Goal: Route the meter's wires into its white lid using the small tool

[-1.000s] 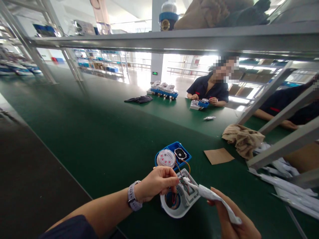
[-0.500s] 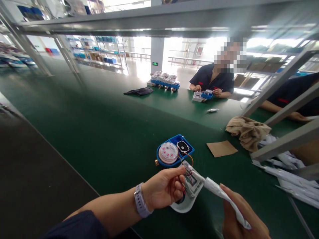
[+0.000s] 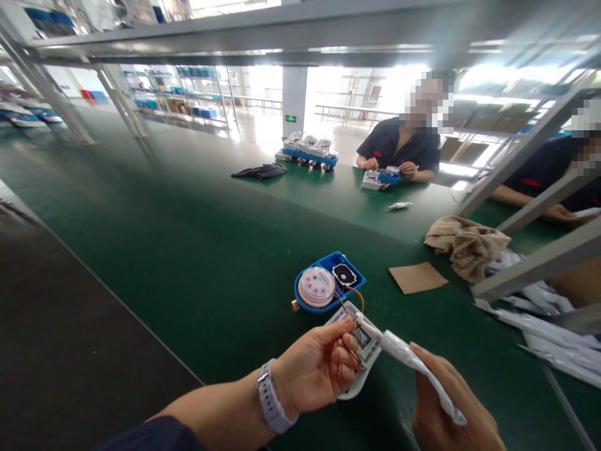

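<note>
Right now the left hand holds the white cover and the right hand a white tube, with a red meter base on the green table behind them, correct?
Not quite: the meter base is blue, not red, as the head view shows. The left hand does hold the white cover, the right hand the white tube, on the green table.

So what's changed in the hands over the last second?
The left hand has tipped the white cover up from lying open-side-up, fingers now over its wires. The right hand still holds the white tube, nozzle at the cover. The blue meter base hasn't moved.

White meter cover tilted, wired to blue base
</note>
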Available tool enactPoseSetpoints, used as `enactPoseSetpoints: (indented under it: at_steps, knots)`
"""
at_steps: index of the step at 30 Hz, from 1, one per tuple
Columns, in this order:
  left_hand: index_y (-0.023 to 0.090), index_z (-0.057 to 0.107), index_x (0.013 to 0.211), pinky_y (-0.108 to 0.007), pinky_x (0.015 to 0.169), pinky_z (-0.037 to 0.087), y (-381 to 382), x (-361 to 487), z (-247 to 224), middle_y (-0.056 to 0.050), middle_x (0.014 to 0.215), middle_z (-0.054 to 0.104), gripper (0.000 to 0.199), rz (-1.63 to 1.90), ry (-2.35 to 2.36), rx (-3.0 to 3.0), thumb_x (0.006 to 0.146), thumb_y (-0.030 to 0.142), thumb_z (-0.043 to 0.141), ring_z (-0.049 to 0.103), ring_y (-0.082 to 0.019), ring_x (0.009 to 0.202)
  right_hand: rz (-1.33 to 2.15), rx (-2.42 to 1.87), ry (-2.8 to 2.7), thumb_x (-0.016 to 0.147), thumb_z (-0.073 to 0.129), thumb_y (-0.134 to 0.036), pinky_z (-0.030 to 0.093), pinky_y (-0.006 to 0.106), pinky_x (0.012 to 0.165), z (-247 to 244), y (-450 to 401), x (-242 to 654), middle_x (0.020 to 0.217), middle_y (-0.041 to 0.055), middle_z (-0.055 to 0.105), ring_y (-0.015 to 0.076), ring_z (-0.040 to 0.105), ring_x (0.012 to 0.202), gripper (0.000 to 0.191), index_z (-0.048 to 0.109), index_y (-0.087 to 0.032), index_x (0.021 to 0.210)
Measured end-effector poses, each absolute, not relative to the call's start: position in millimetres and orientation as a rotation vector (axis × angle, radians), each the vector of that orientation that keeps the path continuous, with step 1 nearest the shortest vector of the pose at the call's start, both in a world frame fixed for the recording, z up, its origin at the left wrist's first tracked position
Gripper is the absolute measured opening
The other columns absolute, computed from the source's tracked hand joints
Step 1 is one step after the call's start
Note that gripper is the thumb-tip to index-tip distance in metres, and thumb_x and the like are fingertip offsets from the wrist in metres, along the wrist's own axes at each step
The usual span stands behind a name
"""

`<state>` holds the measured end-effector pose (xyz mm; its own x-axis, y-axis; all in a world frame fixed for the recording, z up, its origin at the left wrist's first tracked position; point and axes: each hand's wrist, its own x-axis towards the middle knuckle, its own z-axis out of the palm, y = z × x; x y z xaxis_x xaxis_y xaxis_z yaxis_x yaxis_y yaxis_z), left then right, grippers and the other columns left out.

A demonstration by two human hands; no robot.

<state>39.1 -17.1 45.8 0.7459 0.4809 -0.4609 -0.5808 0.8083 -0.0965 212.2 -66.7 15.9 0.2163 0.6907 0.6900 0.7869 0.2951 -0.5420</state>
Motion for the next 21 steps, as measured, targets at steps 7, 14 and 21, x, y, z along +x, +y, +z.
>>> enactPoseSetpoints:
  at_steps: [7,14,21]
  knots:
    - [0.008,0.057,0.082,-0.012,0.042,0.045,-19.3,38.4,46.4,0.002,0.058,0.057,0.024,0.6,0.374,-0.25,0.098,0.022,0.046,0.058,-0.005,0.042,-0.078,-1.433,-1.497,0.09,0.055,-0.024,0.052,0.027,0.07,14.3,-65.1,215.1,0.089,0.003,0.074,0.0186,0.071,0.079,0.015,0.071,-0.024,0.089]
    - [0.007,0.057,0.079,-0.01,0.039,0.041,-20.1,37.3,51.6,0.002,0.056,0.056,0.029,0.605,0.379,-0.283,0.099,0.023,0.043,0.057,-0.004,0.04,-0.025,-1.455,-1.475,0.089,0.056,-0.029,0.052,0.028,0.072,12.5,-64.1,217.0,0.091,0.0034,0.074,0.0193,0.071,0.081,0.017,0.073,-0.024,0.09]
    - [0.008,0.057,0.081,-0.012,0.041,0.043,-21.4,35.3,48.1,0.002,0.057,0.056,0.024,0.607,0.376,-0.287,0.098,0.022,0.046,0.058,-0.005,0.041,0.052,-1.461,-1.485,0.089,0.055,-0.034,0.054,0.028,0.074,9.2,-61.8,219.9,0.094,0.0051,0.074,0.0209,0.071,0.083,0.021,0.074,-0.024,0.09]
